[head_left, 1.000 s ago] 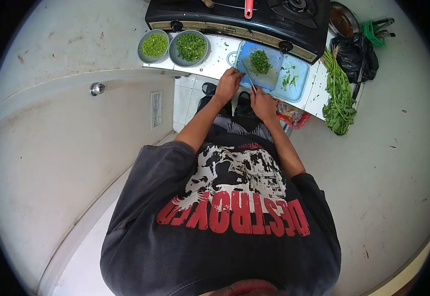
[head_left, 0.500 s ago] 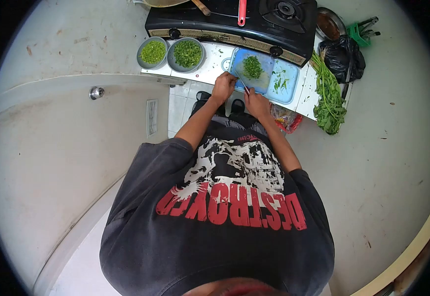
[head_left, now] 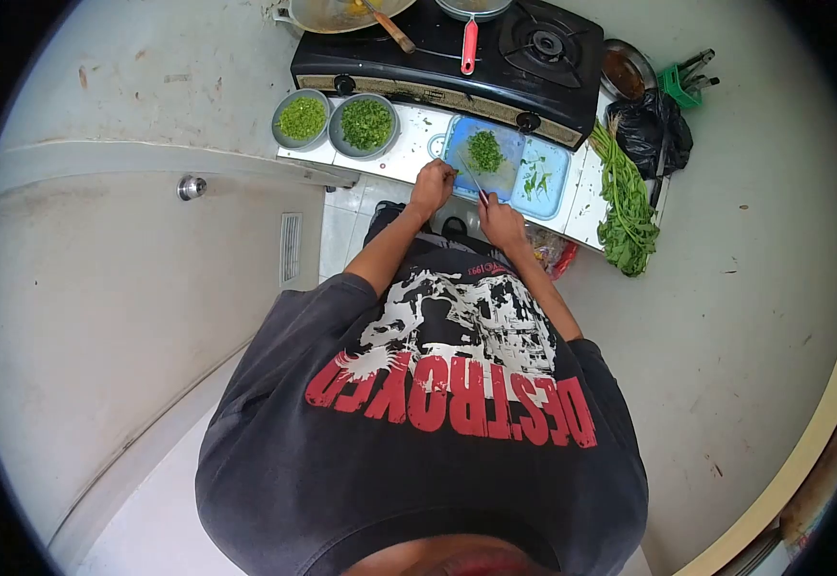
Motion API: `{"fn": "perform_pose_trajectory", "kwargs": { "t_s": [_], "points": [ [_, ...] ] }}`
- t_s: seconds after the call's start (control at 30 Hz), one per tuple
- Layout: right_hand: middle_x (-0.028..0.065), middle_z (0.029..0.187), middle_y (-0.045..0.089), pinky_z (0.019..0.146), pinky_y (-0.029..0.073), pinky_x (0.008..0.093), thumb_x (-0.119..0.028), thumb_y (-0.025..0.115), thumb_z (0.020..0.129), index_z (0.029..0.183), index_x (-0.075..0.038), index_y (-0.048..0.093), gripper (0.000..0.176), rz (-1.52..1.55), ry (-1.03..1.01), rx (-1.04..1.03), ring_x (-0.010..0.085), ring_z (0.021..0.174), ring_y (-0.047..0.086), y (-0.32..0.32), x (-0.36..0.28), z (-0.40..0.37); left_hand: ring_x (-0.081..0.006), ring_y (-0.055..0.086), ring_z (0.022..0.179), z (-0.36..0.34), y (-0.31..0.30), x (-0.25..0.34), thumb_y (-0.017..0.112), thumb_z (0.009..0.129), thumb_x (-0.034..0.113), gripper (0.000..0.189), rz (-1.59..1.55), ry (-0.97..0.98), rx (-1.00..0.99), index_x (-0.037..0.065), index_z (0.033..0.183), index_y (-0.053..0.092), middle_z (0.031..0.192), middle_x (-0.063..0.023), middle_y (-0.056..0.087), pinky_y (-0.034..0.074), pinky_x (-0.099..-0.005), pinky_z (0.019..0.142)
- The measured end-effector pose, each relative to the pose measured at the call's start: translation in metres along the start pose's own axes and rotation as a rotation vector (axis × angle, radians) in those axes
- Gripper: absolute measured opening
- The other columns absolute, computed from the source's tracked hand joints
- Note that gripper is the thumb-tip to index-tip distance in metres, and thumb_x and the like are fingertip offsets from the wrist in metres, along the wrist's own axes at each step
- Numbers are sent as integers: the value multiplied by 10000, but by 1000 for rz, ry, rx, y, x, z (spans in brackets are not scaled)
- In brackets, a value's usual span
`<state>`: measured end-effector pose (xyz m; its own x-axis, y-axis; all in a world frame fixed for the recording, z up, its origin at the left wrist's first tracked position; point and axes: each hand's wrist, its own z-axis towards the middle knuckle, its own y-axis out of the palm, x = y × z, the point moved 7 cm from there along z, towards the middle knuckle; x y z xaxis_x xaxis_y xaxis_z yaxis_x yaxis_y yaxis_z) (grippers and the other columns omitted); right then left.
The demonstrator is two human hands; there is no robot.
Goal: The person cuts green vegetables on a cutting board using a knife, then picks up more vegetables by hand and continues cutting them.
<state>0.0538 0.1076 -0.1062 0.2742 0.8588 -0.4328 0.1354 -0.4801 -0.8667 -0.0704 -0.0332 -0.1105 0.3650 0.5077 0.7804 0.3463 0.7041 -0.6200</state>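
My right hand [head_left: 502, 221] is closed round the handle of a knife [head_left: 471, 174], whose blade points up and left over the blue cutting board [head_left: 511, 146]. At the board's left edge, my left hand [head_left: 434, 186] has its fingers curled together by the blade tip. A bit of green shows at its fingertips, too small to make out. Just beyond the blade lies a pile of chopped green leaves [head_left: 485, 152]. Loose leaf pieces [head_left: 536, 177] are scattered on the light blue tray [head_left: 555, 199] at the right.
Two grey bowls of chopped greens, a lighter bowl [head_left: 302, 118] and a darker bowl [head_left: 366, 125], stand left. Behind is a black gas stove [head_left: 437, 77] with a wok [head_left: 327, 13] and a red-handled pan [head_left: 469, 46]. Leafy stalks [head_left: 627, 211] and a black plastic bag [head_left: 649, 130] lie right.
The camera view has shifted, so more of the wok and red-handled pan shows. Both hands and the knife stay at nearly the same place over the board.
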Motion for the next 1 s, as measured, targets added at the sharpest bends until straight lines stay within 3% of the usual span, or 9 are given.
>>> {"fn": "perform_pose_trajectory", "kwargs": {
  "t_s": [0.33,0.4,0.63,0.83,1.0],
  "points": [
    [262,727,687,642,556,567,-362,492,1028,1065,14,564,385,1,-48,-17,464,688,693,15,-9,5,-372,682,827,-1,-3,2,669,795,-29,131,-29,-28,28,-17,891,757,880,-197,679,553,-432,784],
    [261,753,697,699,570,558,-364,492,1022,1070,31,577,407,-19,-15,-72,462,735,707,12,-8,1,-349,698,805,-1,-1,-1,679,795,-23,125,-43,-79,28,-15,889,759,878,-196,694,563,-413,769],
    [271,738,692,665,569,550,-365,496,1023,1043,27,588,404,-36,-13,6,454,714,706,4,-1,-13,-261,726,687,3,3,-15,656,789,2,127,-106,-192,81,1,851,767,757,-162,731,581,-348,695],
    [268,713,685,653,567,553,-365,492,1026,1037,30,585,406,17,-51,18,456,688,701,0,-17,-1,-185,732,719,1,5,-17,669,805,34,130,-114,-246,63,9,880,772,769,-118,747,575,-307,718],
    [264,729,691,655,569,549,-354,499,1023,1033,25,582,388,8,-63,5,460,685,700,13,-21,7,-196,732,713,3,4,-16,682,801,49,124,-67,-261,59,7,877,771,768,-126,744,575,-309,717]
  ]
}}
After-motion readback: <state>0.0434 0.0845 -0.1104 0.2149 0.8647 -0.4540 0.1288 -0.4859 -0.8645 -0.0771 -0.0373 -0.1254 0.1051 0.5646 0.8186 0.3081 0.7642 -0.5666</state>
